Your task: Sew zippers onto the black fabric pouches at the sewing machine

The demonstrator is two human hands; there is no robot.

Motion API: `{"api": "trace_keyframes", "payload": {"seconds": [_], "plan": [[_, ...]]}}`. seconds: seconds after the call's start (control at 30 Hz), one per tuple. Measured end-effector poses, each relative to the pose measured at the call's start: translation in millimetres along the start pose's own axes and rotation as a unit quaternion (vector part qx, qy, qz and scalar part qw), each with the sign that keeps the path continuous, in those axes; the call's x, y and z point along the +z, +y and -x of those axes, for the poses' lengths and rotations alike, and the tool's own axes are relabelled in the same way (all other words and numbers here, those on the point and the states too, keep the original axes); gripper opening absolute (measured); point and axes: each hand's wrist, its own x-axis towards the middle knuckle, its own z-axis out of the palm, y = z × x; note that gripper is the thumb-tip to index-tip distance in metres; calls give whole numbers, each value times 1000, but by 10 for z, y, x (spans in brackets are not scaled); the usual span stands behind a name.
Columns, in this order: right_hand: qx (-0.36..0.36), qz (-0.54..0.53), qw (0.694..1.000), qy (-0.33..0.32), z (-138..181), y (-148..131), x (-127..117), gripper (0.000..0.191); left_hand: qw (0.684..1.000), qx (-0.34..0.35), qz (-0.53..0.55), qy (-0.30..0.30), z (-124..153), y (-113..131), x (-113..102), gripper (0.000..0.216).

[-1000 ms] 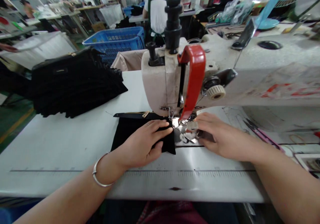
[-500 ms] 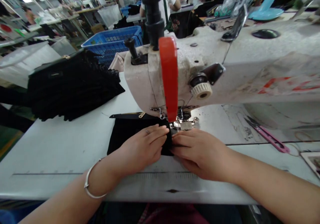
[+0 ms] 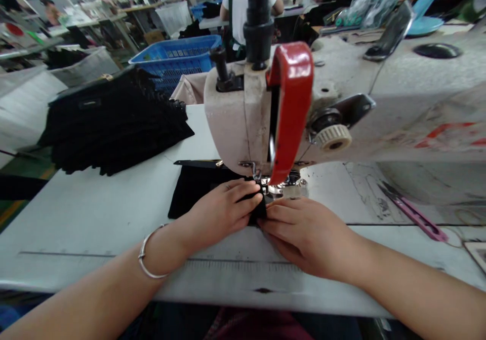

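Two hands rest on a black fabric piece (image 3: 197, 190) under the cream sewing machine (image 3: 341, 107): left hand (image 3: 222, 213) pressed flat, right hand (image 3: 307, 233) at the fabric's edge, grip unclear. The machine's red guard (image 3: 290, 112) partly blocks the metal presser foot (image 3: 285, 188); a stack of black fabric pieces (image 3: 114, 119) lies to the machine's left.

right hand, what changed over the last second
The right hand drew back from beside the presser foot, toward the person and leftward; its fingertips now meet the near corner of the black fabric piece beside the left hand, which stayed flat on it. The black stack and pink snips stayed put.

no text or label can be read.
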Motion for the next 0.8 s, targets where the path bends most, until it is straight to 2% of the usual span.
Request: {"api": "trace_keyframes", "payload": {"seconds": [0.13,0.3,0.63,0.8], "plan": [[-9,17,1000,1,2,8,6,22,999,-9,30,24,41,26,9,22],[-17,15,1000,-6,25,15,-7,17,994,21,88,55,139,63,-2,20],[-54,-34,998,-4,72,122,-137,20,989,-34,146,8,125,103,-2,21],[-41,-31,999,-6,86,139,-175,22,990,-25,137,13,88,111,-38,20]]}}
